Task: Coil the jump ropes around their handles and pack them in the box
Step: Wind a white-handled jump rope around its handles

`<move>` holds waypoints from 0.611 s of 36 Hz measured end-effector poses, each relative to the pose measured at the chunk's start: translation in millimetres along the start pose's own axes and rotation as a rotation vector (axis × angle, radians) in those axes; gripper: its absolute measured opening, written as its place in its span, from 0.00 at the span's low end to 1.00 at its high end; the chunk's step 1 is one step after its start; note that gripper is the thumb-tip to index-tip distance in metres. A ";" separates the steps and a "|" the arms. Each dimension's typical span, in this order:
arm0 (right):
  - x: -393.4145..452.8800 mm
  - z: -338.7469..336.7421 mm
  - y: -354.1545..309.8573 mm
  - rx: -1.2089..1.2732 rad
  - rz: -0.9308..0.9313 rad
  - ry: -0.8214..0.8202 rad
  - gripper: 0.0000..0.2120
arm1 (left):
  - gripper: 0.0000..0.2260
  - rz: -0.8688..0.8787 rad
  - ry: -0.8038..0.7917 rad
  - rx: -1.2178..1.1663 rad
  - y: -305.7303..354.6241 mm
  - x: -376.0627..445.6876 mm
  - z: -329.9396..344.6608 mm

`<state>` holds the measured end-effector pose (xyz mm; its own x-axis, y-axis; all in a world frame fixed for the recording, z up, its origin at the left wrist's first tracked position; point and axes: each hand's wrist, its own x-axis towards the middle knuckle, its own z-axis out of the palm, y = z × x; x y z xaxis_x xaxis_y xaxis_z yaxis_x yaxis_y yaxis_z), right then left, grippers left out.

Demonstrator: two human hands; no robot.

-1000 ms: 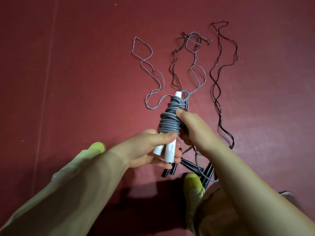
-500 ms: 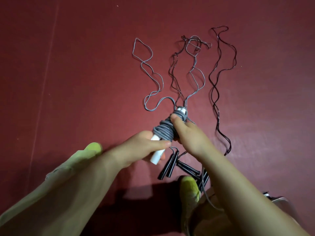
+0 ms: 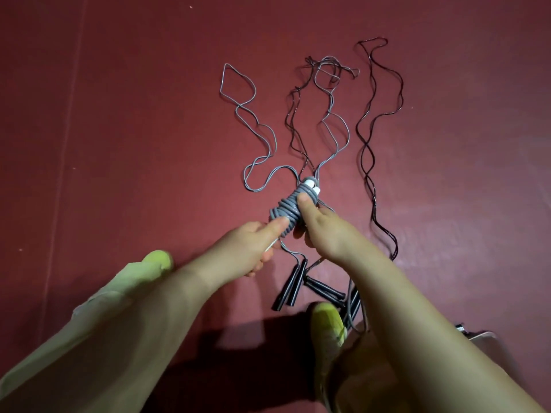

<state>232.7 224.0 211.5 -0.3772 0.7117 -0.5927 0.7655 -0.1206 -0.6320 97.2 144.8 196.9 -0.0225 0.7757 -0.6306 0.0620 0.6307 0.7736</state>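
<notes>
Head view, both hands' grip on grey coiled rope [image 3: 286, 208], left hand [image 3: 247, 248], right hand [image 3: 325, 231], white handles [image 3: 311, 186] mostly hidden

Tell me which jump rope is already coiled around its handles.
The grey rope with white handles, gripped by both hands; the other ropes lie loose on the floor.

You have one coiled grey rope bundle [image 3: 287, 208] with two white handle tips [image 3: 312, 186] showing at its far end. Two loose grey ropes [image 3: 253, 114] and two dark ropes [image 3: 369, 138] lie on the floor. At least five black handles [image 3: 290, 289] lie near your two yellow-green shoes [image 3: 326, 318].
</notes>
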 end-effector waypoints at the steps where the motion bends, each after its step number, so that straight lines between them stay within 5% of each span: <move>1: 0.8 0.6 -0.6 -0.016 0.019 0.001 0.29 | 0.22 0.042 0.031 0.056 1.8 0.4 2.2; 6: 0.7 0.1 -1.1 0.009 0.068 0.002 0.30 | 0.19 0.178 0.210 0.497 9.6 -0.7 8.6; 8: -2.3 -5.0 -1.0 0.062 0.059 0.054 0.28 | 0.19 0.179 0.105 0.379 10.1 2.1 8.4; 13: -4.8 -8.9 -6.6 0.207 -0.055 0.120 0.26 | 0.14 -0.018 -0.239 -0.371 15.2 3.6 -3.2; 22: -6.8 -11.5 -4.2 0.247 -0.019 -0.078 0.23 | 0.11 0.039 -0.082 -0.207 23.3 6.1 -1.5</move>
<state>238.1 227.6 223.9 -0.4369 0.6612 -0.6098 0.6106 -0.2799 -0.7409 97.0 164.3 211.2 0.0572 0.8004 -0.5968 -0.1453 0.5981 0.7882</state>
